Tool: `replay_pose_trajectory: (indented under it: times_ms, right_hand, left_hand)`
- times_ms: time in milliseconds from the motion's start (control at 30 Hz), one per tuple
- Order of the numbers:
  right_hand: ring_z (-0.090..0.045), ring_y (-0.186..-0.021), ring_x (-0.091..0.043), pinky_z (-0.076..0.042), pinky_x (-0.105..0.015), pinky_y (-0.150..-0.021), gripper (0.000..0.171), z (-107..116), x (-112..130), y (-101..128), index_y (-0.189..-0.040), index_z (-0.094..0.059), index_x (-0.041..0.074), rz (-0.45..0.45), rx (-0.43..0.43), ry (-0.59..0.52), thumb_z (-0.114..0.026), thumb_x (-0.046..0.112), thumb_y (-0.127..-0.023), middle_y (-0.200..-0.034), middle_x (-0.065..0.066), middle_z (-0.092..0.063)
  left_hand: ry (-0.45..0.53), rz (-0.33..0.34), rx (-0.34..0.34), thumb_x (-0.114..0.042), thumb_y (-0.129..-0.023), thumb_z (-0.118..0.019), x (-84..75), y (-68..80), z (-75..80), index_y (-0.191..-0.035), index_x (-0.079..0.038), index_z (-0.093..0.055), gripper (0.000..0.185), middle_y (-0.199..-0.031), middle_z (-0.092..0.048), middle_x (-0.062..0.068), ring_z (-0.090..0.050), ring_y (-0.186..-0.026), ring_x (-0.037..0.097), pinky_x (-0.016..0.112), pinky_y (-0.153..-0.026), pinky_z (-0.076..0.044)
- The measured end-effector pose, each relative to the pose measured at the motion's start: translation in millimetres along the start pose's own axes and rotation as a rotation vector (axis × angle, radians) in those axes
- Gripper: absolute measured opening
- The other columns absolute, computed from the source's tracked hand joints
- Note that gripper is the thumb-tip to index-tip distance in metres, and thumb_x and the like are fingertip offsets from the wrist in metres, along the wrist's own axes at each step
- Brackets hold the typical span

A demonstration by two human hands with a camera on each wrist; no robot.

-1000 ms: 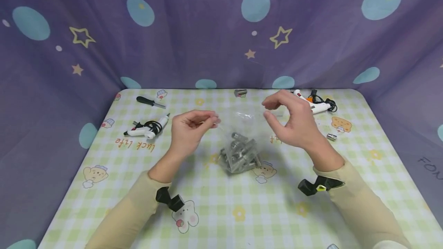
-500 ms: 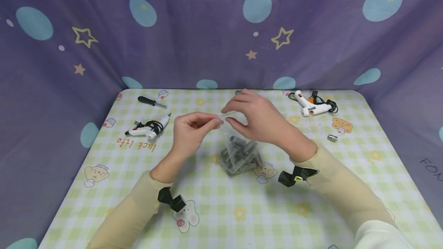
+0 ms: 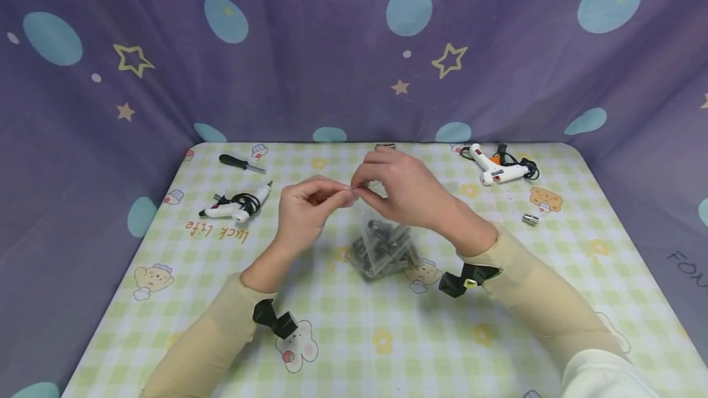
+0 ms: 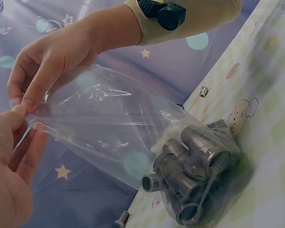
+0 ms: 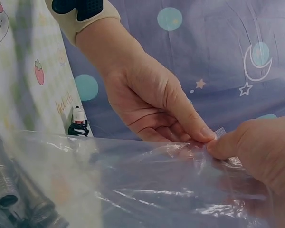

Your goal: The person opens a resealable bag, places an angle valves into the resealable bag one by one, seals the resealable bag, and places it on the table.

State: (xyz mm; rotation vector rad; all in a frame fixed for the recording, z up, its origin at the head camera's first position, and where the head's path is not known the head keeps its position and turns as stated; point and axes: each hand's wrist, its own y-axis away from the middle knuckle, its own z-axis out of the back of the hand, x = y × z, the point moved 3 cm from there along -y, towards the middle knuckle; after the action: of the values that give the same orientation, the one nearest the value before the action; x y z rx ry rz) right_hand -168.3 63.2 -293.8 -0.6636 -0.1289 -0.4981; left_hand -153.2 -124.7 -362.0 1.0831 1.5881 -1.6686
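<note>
A clear plastic bag [image 4: 109, 118] stands on the table at the middle, its lower part filled with several threaded metal pipe fittings [image 4: 206, 154]. Thumb and fingers of my left hand [image 3: 307, 210] pinch the bag's top edge at its left corner. Right beside it, my right hand [image 3: 406, 192] pinches the same edge, the two sets of fingertips nearly touching. In the right wrist view a short piece of the bag's rim pokes out above the left thumb. The right hand covers part of the bag in the head view.
A white glue gun [image 3: 238, 206] with a black cord and a black-handled screwdriver [image 3: 241, 163] lie at the left. Another white glue gun [image 3: 500, 167] lies at the back right. One loose metal fitting [image 3: 530, 219] is at the right, another [image 3: 385, 147] at the back edge.
My right hand has moved left from the bag's right side to its left top corner and now pinches the edge there. The left hand has stayed almost still.
</note>
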Motion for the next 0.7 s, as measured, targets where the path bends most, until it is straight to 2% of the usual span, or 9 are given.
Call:
replay_pose_trajectory:
  times_ms: [200, 300, 500, 700]
  right_hand:
    - [-0.064, -0.082, -0.016, -0.055, -0.030, -0.074, 0.006, 0, 0, 1, -0.093, -0.079, 0.013, -0.033, 0.033, -0.042, -0.077, 0.008, -0.097, -0.090, 0.000, -0.073]
    - [-0.067, -0.083, -0.017, -0.056, -0.030, -0.074, 0.003, 2, -1, 1, -0.095, -0.080, 0.013, -0.061, 0.053, -0.064, -0.079, 0.010, -0.096, -0.089, 0.000, -0.073]
    - [-0.066, -0.077, -0.012, -0.055, -0.029, -0.070, 0.004, 9, -9, 3, -0.092, -0.080, 0.016, -0.087, 0.112, -0.063, -0.082, 0.017, -0.094, -0.085, 0.003, -0.074]
    - [-0.061, -0.072, -0.007, -0.053, -0.027, -0.066, 0.008, 15, -12, 5, -0.090, -0.077, 0.016, -0.073, 0.176, -0.089, -0.078, 0.014, -0.097, -0.084, 0.004, -0.072]
  left_hand:
    - [-0.077, -0.003, 0.011, 0.002, -0.095, -0.075, -3.6, 1.5, -4.5, -0.098, 0.012, -0.074, 0.010, -0.093, -0.076, 0.005, -0.078, -0.081, 0.009, 0.032, -0.077, -0.067]
    - [-0.109, -0.014, 0.000, 0.003, -0.095, -0.075, -4.6, 1.2, -5.1, -0.097, 0.011, -0.074, 0.008, -0.092, -0.075, 0.004, -0.076, -0.081, 0.008, 0.028, -0.076, -0.066]
    - [-0.108, -0.016, -0.007, 0.008, -0.095, -0.072, -4.0, 1.7, -7.3, -0.095, 0.013, -0.070, 0.005, -0.092, -0.071, -0.007, -0.074, -0.080, 0.008, 0.027, -0.076, -0.065]
    - [-0.098, -0.010, -0.020, 0.009, -0.095, -0.072, -3.4, 2.9, -7.9, -0.092, 0.012, -0.069, 0.005, -0.089, -0.070, 0.004, -0.074, -0.079, 0.008, 0.027, -0.075, -0.065]
